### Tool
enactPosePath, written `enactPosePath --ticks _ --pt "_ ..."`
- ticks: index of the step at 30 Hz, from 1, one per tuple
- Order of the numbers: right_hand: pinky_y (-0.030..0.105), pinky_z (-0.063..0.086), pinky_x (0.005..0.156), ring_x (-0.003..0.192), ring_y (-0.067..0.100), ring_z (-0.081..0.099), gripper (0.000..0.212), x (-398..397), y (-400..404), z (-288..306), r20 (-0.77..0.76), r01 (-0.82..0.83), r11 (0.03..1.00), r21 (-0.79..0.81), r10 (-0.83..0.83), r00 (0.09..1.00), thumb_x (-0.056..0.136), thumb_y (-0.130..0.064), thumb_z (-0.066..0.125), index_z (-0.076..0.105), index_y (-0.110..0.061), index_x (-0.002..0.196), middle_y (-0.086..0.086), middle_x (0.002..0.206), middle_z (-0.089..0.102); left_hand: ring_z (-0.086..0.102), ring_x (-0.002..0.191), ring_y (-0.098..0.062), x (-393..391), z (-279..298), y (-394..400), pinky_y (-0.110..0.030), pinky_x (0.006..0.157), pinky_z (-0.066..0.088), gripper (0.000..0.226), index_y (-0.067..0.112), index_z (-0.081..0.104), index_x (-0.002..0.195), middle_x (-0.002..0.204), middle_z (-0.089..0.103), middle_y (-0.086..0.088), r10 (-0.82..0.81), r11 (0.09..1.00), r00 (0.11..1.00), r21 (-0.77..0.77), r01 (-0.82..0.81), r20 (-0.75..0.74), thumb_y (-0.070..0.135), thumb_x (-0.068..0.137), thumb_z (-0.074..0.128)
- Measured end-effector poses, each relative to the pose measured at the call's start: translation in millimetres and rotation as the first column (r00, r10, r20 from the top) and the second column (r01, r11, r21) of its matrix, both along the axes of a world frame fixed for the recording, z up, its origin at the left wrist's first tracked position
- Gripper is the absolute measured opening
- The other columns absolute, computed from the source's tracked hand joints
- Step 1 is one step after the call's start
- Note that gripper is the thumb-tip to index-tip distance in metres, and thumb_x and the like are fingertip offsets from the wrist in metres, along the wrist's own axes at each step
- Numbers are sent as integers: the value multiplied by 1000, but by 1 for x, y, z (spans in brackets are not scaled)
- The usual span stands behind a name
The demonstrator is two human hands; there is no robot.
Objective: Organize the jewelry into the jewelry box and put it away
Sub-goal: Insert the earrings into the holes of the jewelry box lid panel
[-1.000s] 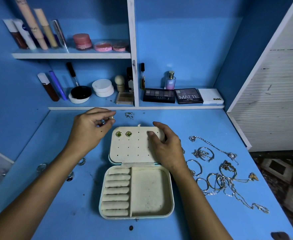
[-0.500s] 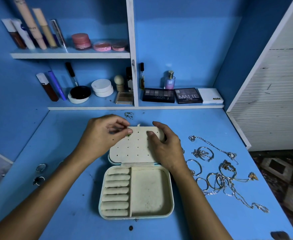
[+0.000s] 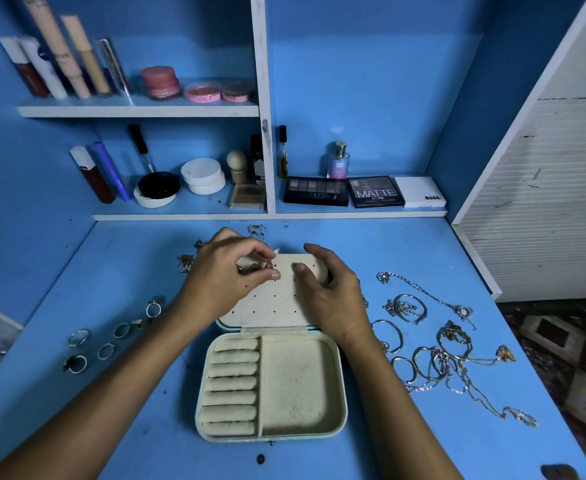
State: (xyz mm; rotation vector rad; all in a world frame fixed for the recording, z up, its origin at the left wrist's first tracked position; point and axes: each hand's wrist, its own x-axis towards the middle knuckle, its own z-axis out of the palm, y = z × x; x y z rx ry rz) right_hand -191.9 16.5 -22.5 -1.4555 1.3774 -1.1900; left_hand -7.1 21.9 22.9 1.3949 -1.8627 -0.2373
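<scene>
Early going: my left hand (image 3: 229,271) pinches what looks like an earring (image 3: 269,265) at the box (image 3: 274,386) lid, right hand (image 3: 333,296) flat steadying; rings (image 3: 111,337) and chains (image 3: 450,351) wait outside.

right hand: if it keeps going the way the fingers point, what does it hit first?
The right hand points up-left across the open lid panel. First in that line looks like the left hand's fingertips, pinching a small earring. Depth is unclear; it may slide along the panel first.

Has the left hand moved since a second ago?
Yes. The left hand has moved right, from the table beside the jewelry box onto its lid.
</scene>
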Motion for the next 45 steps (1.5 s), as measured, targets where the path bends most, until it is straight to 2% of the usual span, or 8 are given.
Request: enactPosePath --ticks 4,9,17,29,34,37,41,45 --pt "11 35 55 47 5 38 32 0 0 1 -4 -2 1000 -6 2 1000 94 -31 67 64 -27 126 -18 60 46 53 83 5 -5 0 0 -3 74 38 21 18 77 77 73 52 30 8 1000 1000 -22 -7 26 21 62 92" --pt "12 35 66 58 -7 49 31 0 0 1 -20 -10 1000 1 10 1000 94 -32 67 63 -29 125 -23 72 48 52 84 -7 -1 -7 -6 -25 73 44 18 20 78 76 73 62 25 -36 997 997 -64 40 69 27 64 90" --pt "11 35 58 48 5 40 33 0 1 3 -11 -13 1000 -3 13 1000 94 -31 67 63 -27 127 -18 65 51 52 84 -7 1 -17 -14 -14 75 42 19 21 80 81 81 72 13 -87 990 993 -103 96 84 34 69 85" --pt "9 36 62 55 -4 50 32 1 3 6 11 -22 999 30 21 1000 95 -30 66 63 -28 127 -24 68 46 56 84 -11 10 -23 -10 -23 76 44 30 22 80 82 82 70 14 -9 989 998 -146 17 56 50 79 69" --pt "6 40 58 57 19 46 35 0 5 9 56 -36 998 43 34 998 96 -28 64 61 -29 131 10 71 59 56 93 -11 24 -28 -11 -15 87 40 35 21 77 95 93 69 10 89 990 995 -113 -83 50 51 83 64" --pt "6 39 61 53 5 49 32 1 5 10 47 -49 998 47 47 998 97 -27 63 63 -30 128 -12 71 56 55 95 -9 28 -32 -10 -6 87 34 40 19 76 102 97 68 8 118 992 993 -49 -117 13 51 86 57" --pt "7 42 63 72 25 55 20 2 3 10 71 -45 998 43 42 997 96 -25 64 64 -37 112 24 99 67 61 89 -12 33 -32 -16 -23 83 46 36 17 76 94 91 70 7 120 992 992 29 -119 -39 45 91 54" --pt "7 42 60 70 24 55 19 2 4 11 83 -42 998 41 38 996 96 -25 64 65 -34 113 20 91 66 64 86 -11 38 -23 -37 -17 81 47 16 15 76 95 92 73 7 154 981 976 142 -133 -152 25 95 63"
